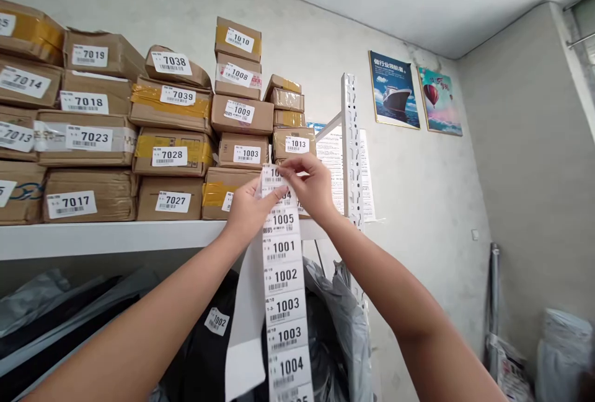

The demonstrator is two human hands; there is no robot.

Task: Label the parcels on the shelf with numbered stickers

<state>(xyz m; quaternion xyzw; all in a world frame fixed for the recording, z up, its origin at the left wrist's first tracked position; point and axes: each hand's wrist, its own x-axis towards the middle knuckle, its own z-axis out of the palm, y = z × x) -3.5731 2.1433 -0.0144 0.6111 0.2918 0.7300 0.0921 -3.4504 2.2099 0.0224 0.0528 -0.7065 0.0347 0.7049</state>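
A long strip of white printed labels [284, 275] hangs down in front of me, with numbers such as 1005, 1001 and 1002 on it. My left hand [253, 207] grips the strip near its top, the thumb lying across the front. At the strip's top label, my right hand [310, 182] pinches with thumb and forefinger at the right edge. Whether that label is lifted from its backing, I cannot tell. A blank white length of the strip [246, 321] folds down behind. Just beyond my hands are the cardboard boxes marked 1003 [246, 153] and 1013 [296, 144].
Stacked labelled cardboard boxes [88, 139] fill a white shelf [106, 238]. Below it are grey and black plastic bags [341, 315], one labelled 1002. A perforated white upright [352, 142] stands at the shelf's right end. Two posters [395, 92] hang on the wall.
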